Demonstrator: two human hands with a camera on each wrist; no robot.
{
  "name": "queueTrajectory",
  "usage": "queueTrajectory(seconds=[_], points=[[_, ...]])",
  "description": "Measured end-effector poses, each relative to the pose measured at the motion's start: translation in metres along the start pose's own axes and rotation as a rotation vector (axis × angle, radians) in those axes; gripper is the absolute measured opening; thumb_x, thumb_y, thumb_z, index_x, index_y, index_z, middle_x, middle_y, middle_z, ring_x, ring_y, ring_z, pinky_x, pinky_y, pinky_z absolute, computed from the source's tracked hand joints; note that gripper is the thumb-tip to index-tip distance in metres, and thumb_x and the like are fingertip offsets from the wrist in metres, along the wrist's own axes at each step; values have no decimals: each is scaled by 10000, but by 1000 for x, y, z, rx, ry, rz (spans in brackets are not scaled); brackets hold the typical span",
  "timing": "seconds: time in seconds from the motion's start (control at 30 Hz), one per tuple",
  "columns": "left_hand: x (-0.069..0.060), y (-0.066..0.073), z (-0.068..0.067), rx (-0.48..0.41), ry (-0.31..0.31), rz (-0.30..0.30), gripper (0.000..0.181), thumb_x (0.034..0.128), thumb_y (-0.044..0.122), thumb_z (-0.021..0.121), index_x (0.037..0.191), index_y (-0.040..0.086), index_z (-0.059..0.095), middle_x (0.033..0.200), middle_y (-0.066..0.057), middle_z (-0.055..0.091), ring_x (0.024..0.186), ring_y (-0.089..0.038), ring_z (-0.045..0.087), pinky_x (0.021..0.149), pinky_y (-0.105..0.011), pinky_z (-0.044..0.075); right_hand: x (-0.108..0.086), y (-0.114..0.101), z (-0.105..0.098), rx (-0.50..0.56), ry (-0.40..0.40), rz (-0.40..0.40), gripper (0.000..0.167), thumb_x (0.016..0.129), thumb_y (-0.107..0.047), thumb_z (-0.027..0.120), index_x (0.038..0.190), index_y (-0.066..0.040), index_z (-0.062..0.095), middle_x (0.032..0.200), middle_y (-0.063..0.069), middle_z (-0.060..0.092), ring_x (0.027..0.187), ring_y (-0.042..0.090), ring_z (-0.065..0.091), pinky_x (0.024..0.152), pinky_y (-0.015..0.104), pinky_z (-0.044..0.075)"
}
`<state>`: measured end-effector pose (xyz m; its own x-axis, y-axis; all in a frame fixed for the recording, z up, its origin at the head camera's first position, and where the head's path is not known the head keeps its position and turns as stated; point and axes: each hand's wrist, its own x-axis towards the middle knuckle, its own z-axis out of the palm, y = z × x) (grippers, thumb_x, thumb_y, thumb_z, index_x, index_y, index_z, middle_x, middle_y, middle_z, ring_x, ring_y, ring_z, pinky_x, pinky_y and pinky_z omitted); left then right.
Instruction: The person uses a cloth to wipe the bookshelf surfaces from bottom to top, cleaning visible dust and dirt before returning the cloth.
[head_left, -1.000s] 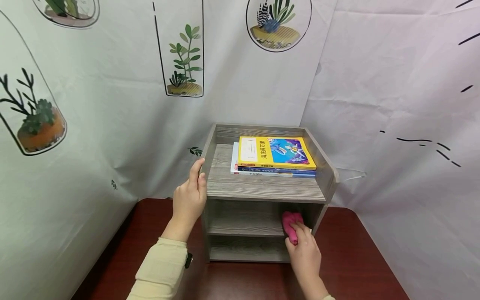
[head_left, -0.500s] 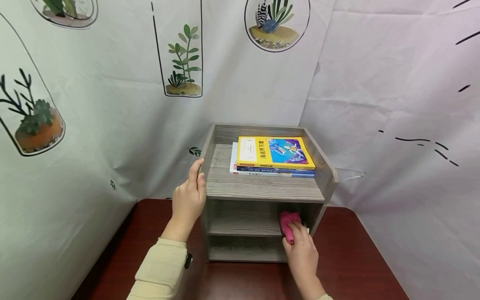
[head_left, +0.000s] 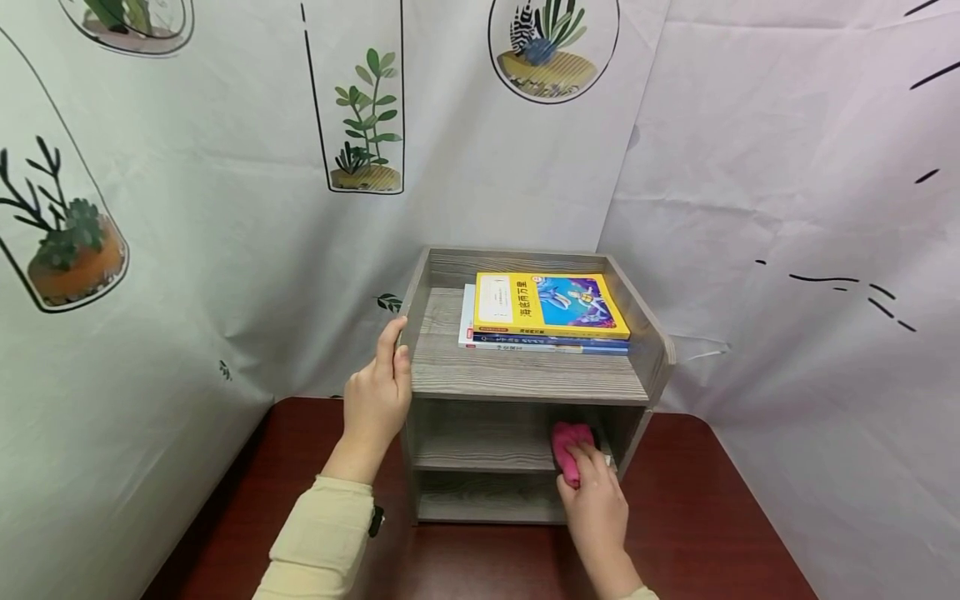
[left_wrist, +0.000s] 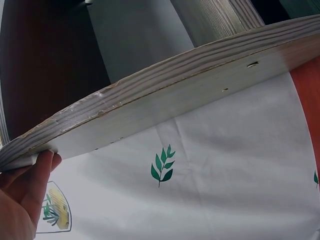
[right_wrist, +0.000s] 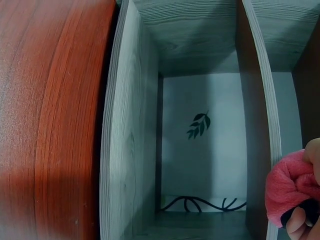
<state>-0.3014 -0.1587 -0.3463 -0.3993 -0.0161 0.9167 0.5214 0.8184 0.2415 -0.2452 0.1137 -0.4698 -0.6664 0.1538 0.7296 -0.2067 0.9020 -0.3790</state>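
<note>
In the head view, at lower right, I'm clasping the pink cloth (head_left: 566, 438) with the right hand (head_left: 596, 504) by the middle board (head_left: 480, 458); left of centre, the left hand (head_left: 375, 400) is gripping the shelf unit (head_left: 525, 371). In the left wrist view, that hand is bracing the unit's panel at lower left. In the right wrist view, at lower right, the cloth is covering part of the board's edge. I'm probably wiping; the next move is likely calling for even strokes.
</note>
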Motion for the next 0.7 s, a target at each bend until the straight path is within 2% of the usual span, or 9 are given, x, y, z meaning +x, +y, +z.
queueTrajectory(seconds=[0.7], points=[[0,0,1,4,1,4,338,973,197,390,1297,115,441,509,-69,406,359,-183,308,349,-344,258,-2,-5,2,-11,-12,-12,447,588,-84,767,1026,-114,687,1078,69,623,852,315,598,613,465,484]])
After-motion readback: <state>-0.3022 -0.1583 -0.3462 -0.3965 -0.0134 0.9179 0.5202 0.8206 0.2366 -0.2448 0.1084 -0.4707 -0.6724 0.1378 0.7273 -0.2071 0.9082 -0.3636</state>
